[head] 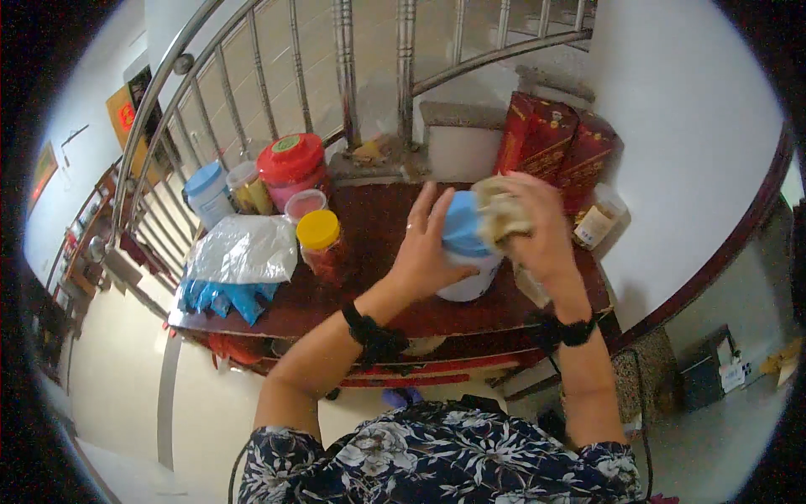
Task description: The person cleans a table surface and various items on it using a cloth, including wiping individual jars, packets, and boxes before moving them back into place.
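Before me on the dark red wooden table [378, 252] stands a white plastic tub [467, 286] with a blue lid [465, 220]. My left hand [423, 252] grips the tub's left side, fingers up along the lid and thumb across the front. In my right hand [541, 223] is a bunched beige cloth [504, 211], pressed against the lid's right side; a loose end hangs below the palm. The right hand is slightly blurred. Closest to my left hand on its other side is a clear jar with a yellow lid [318, 230] and reddish contents.
At the left stand a red-lidded canister [291, 160], a blue-lidded white tub [208, 192], a clear jar [249, 186] and a plastic bag [242, 249] over blue packets [227, 297]. Red boxes [554, 142] and a labelled jar [598, 217] stand right, by the wall. Metal railing [346, 69] rises behind.
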### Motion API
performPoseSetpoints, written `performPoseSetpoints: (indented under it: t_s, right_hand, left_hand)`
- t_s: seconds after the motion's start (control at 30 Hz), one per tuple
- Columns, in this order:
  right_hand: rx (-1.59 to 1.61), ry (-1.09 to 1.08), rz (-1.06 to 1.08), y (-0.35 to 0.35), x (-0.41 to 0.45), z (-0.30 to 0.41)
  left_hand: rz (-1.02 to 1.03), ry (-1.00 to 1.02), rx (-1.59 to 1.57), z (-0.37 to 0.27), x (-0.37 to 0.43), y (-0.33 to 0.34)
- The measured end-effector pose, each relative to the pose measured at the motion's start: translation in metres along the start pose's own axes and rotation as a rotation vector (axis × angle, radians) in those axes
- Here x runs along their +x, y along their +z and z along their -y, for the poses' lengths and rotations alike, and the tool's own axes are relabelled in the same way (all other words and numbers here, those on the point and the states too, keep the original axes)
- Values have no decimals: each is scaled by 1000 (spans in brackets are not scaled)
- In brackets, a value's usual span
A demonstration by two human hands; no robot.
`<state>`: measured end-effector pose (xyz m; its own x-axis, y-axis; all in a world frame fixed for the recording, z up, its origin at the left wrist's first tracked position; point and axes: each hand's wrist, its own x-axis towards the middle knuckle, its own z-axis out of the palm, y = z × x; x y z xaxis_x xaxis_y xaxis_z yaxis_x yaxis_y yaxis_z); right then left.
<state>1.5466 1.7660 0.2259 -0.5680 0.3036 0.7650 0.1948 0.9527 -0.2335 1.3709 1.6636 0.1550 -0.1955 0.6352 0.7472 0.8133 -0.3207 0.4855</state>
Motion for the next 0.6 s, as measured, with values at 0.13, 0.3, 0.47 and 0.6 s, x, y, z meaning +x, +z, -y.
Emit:
performPoseSetpoints:
  t_s: [0.13,0.3,0.47,0.6]
  right_hand:
    - [-133,-241,285,54,16,-10]
    - [-176,-134,540,60,33,5]
    - [42,153,375,78,43,-59]
    - [557,624,347,90,29,-119]
  left_hand:
    - [37,67,-220,28,-5,19]
    - [160,66,-129,47,-16,17]
    - [95,-164,-177,40,-23,26]
    - [132,-218,-136,32,-21,17]
